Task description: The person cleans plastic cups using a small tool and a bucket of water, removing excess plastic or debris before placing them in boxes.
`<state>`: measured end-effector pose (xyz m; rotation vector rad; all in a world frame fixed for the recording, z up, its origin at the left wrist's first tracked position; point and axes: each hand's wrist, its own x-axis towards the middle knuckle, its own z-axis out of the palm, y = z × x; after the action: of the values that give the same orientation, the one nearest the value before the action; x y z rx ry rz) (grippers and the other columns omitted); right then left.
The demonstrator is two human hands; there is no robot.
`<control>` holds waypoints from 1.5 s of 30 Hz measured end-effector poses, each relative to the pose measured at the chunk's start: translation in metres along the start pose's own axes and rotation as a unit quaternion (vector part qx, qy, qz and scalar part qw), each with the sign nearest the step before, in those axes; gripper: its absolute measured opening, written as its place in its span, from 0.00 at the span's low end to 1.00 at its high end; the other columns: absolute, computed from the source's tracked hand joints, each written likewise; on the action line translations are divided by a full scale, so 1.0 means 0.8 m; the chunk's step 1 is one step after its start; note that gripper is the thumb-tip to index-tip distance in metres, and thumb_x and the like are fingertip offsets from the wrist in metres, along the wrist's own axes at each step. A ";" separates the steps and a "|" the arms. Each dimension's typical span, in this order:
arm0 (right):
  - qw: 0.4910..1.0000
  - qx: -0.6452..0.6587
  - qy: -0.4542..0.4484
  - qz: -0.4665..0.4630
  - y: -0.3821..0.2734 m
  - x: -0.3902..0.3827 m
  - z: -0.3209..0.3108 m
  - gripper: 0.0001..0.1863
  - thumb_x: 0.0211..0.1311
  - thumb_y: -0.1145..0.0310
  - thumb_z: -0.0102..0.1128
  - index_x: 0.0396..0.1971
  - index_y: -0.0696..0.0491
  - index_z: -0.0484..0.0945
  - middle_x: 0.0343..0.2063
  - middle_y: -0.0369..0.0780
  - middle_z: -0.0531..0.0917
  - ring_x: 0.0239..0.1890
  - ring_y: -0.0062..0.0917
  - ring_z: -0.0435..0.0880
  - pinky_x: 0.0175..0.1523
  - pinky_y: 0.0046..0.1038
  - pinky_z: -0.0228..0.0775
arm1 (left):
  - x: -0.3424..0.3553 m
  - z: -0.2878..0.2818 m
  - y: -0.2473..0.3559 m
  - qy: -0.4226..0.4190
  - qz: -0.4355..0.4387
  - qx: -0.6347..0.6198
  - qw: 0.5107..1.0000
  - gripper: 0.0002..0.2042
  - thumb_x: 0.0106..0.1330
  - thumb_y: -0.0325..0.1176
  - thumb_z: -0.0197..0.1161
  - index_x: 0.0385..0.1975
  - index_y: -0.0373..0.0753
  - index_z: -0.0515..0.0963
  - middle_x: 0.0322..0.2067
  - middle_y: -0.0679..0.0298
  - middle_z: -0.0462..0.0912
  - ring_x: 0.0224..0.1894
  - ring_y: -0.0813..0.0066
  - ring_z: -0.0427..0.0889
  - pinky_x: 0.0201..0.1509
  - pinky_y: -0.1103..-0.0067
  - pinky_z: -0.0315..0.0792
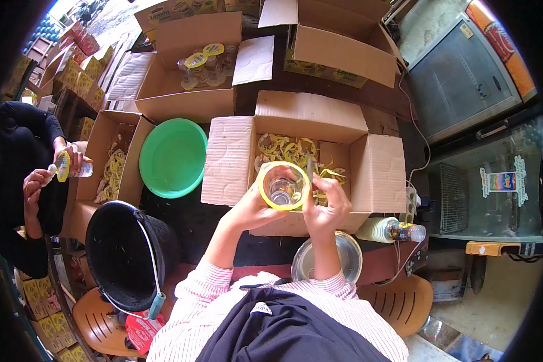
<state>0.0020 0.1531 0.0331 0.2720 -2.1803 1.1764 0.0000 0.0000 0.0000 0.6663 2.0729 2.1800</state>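
Observation:
My left hand (pixel 253 211) grips a clear plastic cup (pixel 279 191) with a yellow rim, its open top facing up at me. My right hand (pixel 327 208) is closed on a narrow knife (pixel 310 164), whose blade stands upright against the right side of the cup's rim. Both hands are over an open cardboard box (pixel 385 172) holding curled yellow-and-white trimmings (pixel 286 145). Below my right wrist stands a metal bowl (pixel 301 259), partly hidden by my arm.
A co-worker (pixel 24 151) at left handles a yellow-rimmed cup. Around me are a green basin (pixel 170 158), black bucket (pixel 120 259), box of trimmings (pixel 84 181), box of cups (pixel 184 105), stacked cups (pixel 392 230), cords (pixel 428 148), chairs (pixel 398 301) and glass-topped chest (pixel 482 211).

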 end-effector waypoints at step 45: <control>0.994 0.030 0.061 -0.088 -0.073 -0.026 -0.021 0.12 0.41 0.83 0.64 0.30 0.58 0.79 0.21 0.39 0.78 0.23 0.22 0.78 0.28 0.20 0.69 | -0.050 0.033 0.083 0.168 0.023 0.064 0.983 0.27 0.57 0.34 0.60 0.55 0.34 0.59 0.54 0.53 0.50 0.58 0.60 0.58 0.62 0.70 0.53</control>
<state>0.0523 0.1310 0.0661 0.3997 -1.9745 1.1309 0.0617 0.0056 0.0536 0.3772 2.3961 2.3377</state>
